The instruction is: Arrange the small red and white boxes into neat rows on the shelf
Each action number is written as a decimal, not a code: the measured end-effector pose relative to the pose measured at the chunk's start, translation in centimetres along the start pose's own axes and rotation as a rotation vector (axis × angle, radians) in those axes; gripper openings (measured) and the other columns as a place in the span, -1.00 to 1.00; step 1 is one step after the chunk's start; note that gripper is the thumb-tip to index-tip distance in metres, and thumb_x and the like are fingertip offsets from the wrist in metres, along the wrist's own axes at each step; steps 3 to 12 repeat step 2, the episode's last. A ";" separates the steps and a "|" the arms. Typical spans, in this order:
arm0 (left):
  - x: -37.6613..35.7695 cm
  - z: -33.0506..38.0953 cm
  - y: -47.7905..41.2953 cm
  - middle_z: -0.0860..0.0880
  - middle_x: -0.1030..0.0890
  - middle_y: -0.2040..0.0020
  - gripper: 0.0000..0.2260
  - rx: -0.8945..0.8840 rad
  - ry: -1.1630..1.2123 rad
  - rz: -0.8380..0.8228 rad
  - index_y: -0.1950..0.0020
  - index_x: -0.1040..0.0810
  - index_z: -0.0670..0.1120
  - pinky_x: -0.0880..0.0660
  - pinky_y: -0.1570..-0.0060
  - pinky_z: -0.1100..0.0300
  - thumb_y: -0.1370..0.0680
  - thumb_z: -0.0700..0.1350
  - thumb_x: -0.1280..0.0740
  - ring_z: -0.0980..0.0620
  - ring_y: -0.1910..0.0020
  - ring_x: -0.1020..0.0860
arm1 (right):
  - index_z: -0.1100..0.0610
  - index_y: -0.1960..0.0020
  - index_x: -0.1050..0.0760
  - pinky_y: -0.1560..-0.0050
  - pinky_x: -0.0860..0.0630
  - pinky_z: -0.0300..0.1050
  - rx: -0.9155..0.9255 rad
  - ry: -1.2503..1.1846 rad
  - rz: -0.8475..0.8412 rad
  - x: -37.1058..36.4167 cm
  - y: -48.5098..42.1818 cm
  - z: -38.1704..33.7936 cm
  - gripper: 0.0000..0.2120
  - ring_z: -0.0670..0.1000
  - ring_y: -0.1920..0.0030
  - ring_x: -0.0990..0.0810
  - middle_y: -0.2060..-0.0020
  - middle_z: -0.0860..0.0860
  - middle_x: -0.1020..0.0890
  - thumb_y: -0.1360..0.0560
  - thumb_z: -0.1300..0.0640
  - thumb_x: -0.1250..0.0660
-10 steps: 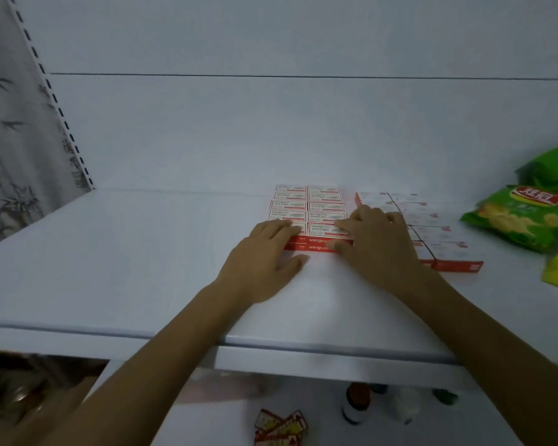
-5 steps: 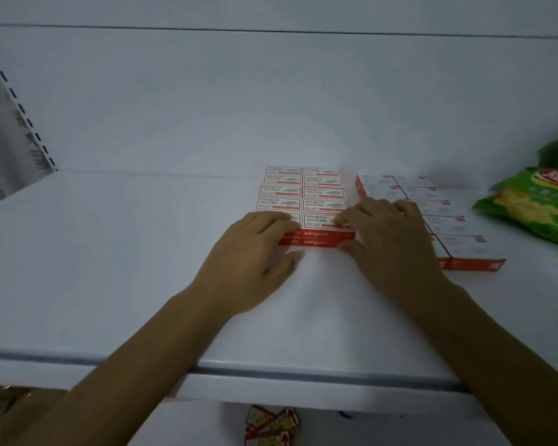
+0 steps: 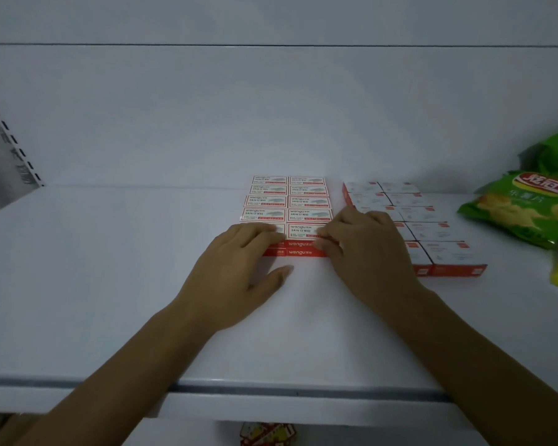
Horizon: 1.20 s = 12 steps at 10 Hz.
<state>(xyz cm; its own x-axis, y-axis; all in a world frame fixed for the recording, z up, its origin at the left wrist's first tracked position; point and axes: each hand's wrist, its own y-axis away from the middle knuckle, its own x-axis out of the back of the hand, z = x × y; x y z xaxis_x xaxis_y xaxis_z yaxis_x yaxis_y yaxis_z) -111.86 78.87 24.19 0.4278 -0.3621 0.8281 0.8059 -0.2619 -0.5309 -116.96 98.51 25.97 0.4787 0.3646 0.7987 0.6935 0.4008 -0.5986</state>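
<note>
Our boxes (image 3: 290,204) sit mid-shelf (image 3: 110,284) in a two-wide block, near end right under our fingertips. A second block (image 3: 432,230) sits just right of it, with chips (image 3: 522,207) further right. Our left hand (image 3: 236,268) lies flat on the near-left box, thumb on the shelf. Our right hand (image 3: 364,249) pinches the near-right one with curled fingers.

Small red and white boxes (image 3: 308,201) lie flat in a tight block, two wide and five deep, against the shelf's (image 3: 110,284) back edge; two layers show in front. A second block (image 3: 432,233) sits just beside it, rightward, slightly skewed.
</note>
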 end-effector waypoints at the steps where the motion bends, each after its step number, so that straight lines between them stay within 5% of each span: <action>1: 0.2 0.2 -0.1 0.05 -0.53 -0.21 -0.56 0.004 0.021 0.029 -0.24 -0.49 -0.04 -0.39 -0.17 0.22 -0.49 0.20 -0.21 0.07 -0.19 -0.46 | 0.12 0.03 -0.60 0.00 -0.39 -0.02 -0.006 0.009 -0.029 0.3 0.1 -0.1 -0.82 0.08 0.17 -0.59 0.14 0.05 -0.63 -0.45 0.04 -0.39; 2: 0.3 0.4 0.0 0.01 -0.54 -0.22 -0.54 0.036 0.022 0.070 -0.23 -0.50 -0.07 -0.36 -0.14 0.26 -0.48 0.19 -0.20 0.05 -0.19 -0.46 | 0.07 -0.13 -0.52 -0.08 -0.36 -0.03 -0.022 0.083 -0.071 0.2 0.3 -0.6 -0.73 0.07 0.01 -0.55 -0.01 0.04 -0.60 -0.50 -0.02 -0.29; 12: 0.3 0.4 0.0 0.01 -0.54 -0.22 -0.54 0.036 0.022 0.070 -0.23 -0.50 -0.07 -0.36 -0.14 0.26 -0.48 0.19 -0.20 0.05 -0.19 -0.46 | 0.07 -0.13 -0.52 -0.08 -0.36 -0.03 -0.022 0.083 -0.071 0.2 0.3 -0.6 -0.73 0.07 0.01 -0.55 -0.01 0.04 -0.60 -0.50 -0.02 -0.29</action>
